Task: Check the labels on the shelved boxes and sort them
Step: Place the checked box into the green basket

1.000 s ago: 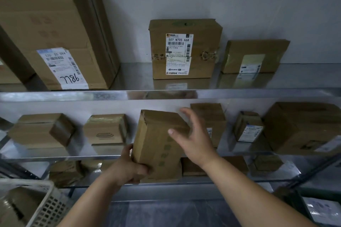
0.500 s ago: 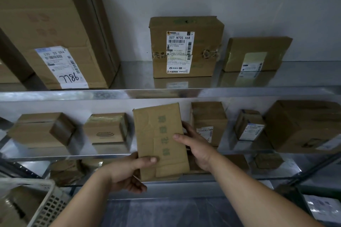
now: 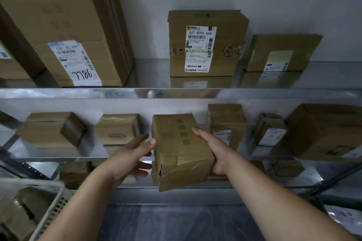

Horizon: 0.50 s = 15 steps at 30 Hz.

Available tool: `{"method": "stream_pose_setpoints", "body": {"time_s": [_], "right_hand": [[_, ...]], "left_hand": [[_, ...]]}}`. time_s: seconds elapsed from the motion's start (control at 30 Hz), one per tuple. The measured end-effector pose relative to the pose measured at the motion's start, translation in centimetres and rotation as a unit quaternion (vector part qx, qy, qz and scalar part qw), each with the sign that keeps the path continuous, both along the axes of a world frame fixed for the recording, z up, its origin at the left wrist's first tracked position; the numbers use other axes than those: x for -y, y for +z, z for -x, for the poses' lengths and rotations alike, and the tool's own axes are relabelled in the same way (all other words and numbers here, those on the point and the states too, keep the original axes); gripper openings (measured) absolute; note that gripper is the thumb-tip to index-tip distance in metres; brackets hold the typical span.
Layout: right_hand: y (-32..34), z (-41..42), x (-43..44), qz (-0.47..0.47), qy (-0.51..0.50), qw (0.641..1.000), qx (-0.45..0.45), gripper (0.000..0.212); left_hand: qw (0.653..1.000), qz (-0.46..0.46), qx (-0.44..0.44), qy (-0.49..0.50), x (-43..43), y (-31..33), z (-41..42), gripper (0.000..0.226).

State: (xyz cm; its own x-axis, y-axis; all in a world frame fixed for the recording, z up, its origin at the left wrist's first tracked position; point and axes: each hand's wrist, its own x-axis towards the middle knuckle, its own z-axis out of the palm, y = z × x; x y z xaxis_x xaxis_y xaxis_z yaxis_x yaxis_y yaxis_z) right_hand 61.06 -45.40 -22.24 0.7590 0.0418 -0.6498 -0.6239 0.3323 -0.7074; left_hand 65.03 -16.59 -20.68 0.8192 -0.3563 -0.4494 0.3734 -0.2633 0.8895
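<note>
I hold a long brown cardboard box (image 3: 176,148) with faded green print in front of the middle shelf (image 3: 58,159), its crumpled end pointing at me. No label shows on its visible faces. My right hand (image 3: 217,150) grips the box's right side, thumb on top and fingers underneath. My left hand (image 3: 129,154) is beside its left edge with fingers spread and straight, only the thumb tip touching the cardboard. Behind the box, the middle shelf carries a plain box (image 3: 51,129), a taped box (image 3: 117,129) and a labelled box (image 3: 225,121).
The upper shelf (image 3: 78,93) holds a large box marked 7786 (image 3: 64,25), a box labelled 507 N705 A68 (image 3: 205,45) and a flat box (image 3: 280,53). Two more boxes (image 3: 270,129) (image 3: 325,131) stand middle right. A white plastic basket (image 3: 49,197) with parcels sits lower left.
The box turned from showing its broad face to lying lengthwise, end toward me. My left hand let go of its lower edge and opened beside it. My right hand wrapped round the right side.
</note>
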Motion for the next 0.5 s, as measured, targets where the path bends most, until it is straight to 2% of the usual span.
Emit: {"method": "stream_pose_setpoints", "body": {"time_s": [0.17,0.3,0.4,0.5], "right_hand": [[0.1,0.2,0.6,-0.025,0.004,1.0,-0.013,0.068],[-0.1,0.6,1.6,-0.058,0.052,0.997,-0.008,0.081],[-0.2,0.6,2.0,-0.052,0.097,0.994,-0.001,0.063],[0.3,0.6,2.2,-0.041,0.118,0.992,-0.002,0.05]], "left_hand": [[0.998,0.013,0.006,0.053,0.4,0.1,0.4,0.125],[0.994,0.031,-0.022,0.101,0.5,0.7,-0.2,0.111],[0.993,0.045,-0.061,0.095,0.5,1.3,-0.5,0.107],[0.993,0.034,-0.091,0.069,0.8,1.8,-0.5,0.087]]}}
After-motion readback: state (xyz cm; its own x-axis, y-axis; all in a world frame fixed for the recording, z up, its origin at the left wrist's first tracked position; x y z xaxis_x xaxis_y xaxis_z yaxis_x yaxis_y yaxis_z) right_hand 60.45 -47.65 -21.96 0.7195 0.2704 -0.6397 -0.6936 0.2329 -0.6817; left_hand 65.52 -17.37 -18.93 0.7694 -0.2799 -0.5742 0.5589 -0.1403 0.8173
